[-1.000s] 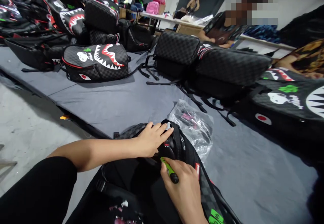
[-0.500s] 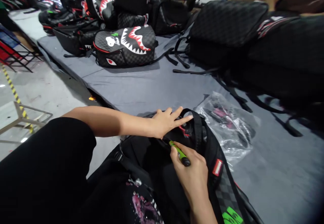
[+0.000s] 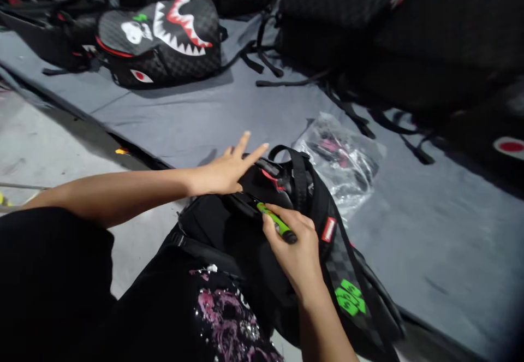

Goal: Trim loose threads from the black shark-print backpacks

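Note:
A black backpack (image 3: 229,242) with a red tag and green patch lies in front of me, its top toward the grey mat. My left hand (image 3: 227,168) rests flat on its upper edge, fingers spread and stretched out. My right hand (image 3: 297,250) is closed around a green marker with a black end (image 3: 276,223), whose tip touches the bag near the top handle (image 3: 297,173).
A crumpled clear plastic bag (image 3: 341,157) lies on the grey mat (image 3: 196,124) just beyond the backpack. A shark-mouth backpack (image 3: 161,37) and several dark checkered bags (image 3: 368,29) line the far side. Bare concrete floor (image 3: 45,143) is at the left.
The view has tilted down and shifted. My left hand's fingers have lifted and spread wider on the bag's top. My right hand keeps the marker against the bag.

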The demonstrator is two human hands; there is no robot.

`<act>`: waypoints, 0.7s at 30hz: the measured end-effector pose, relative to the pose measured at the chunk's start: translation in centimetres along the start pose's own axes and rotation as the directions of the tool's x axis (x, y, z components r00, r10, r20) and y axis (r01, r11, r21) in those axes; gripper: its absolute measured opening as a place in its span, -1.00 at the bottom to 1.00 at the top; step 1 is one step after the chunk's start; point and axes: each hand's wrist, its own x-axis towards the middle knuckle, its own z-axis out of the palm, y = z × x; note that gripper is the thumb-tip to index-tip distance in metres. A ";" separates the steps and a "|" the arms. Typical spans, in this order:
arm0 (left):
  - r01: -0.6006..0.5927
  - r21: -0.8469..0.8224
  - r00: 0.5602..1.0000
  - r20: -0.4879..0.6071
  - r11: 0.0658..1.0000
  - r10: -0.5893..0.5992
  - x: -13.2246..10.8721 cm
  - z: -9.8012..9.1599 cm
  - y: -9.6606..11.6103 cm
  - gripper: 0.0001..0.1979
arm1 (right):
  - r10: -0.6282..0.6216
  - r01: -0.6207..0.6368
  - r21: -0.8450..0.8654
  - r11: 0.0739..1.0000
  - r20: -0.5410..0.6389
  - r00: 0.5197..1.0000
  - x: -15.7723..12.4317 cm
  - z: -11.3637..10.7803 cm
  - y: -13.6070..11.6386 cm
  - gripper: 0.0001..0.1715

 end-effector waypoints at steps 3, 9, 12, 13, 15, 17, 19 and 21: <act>0.049 -0.076 0.993 0.111 0.996 -0.040 0.3 -0.2 -0.5 0.11 | 0.053 -0.053 -0.021 0.998 -0.012 0.999 0.2 0.2 -0.4 -0.81; 0.015 -0.053 0.986 0.166 0.998 -0.006 1.3 -0.7 -0.4 0.09 | -0.032 0.033 0.027 0.999 -0.026 0.999 1.3 2.2 -1.3 -0.82; 0.017 -0.046 0.986 0.169 0.999 -0.009 1.2 -0.9 -0.2 0.07 | -0.043 0.044 0.025 0.999 -0.035 0.998 1.7 3.0 -1.8 -0.83; 0.026 -0.040 0.985 0.172 0.999 -0.018 1.2 -1.0 -0.2 0.06 | -0.046 0.047 0.017 0.999 -0.028 0.999 1.7 3.0 -1.9 -0.83; 0.036 -0.032 0.984 0.173 0.999 -0.030 1.1 -1.1 0.0 0.05 | -0.047 0.046 -0.030 0.998 -0.031 0.998 1.7 2.9 -2.0 -0.83; 0.033 -0.034 0.987 0.161 0.999 -0.027 1.0 -1.1 0.0 0.04 | -0.041 0.036 -0.083 0.996 -0.053 0.998 1.5 2.7 -2.1 -0.83; 0.019 -0.041 0.990 0.139 0.999 -0.013 1.0 -0.9 0.0 0.03 | -0.034 0.029 -0.088 0.996 -0.055 0.998 1.4 2.6 -2.1 -0.82; 0.007 -0.047 0.993 0.115 0.999 -0.002 1.0 -0.7 -0.1 0.02 | -0.024 0.020 -0.078 0.997 -0.051 0.998 1.4 2.7 -2.1 -0.82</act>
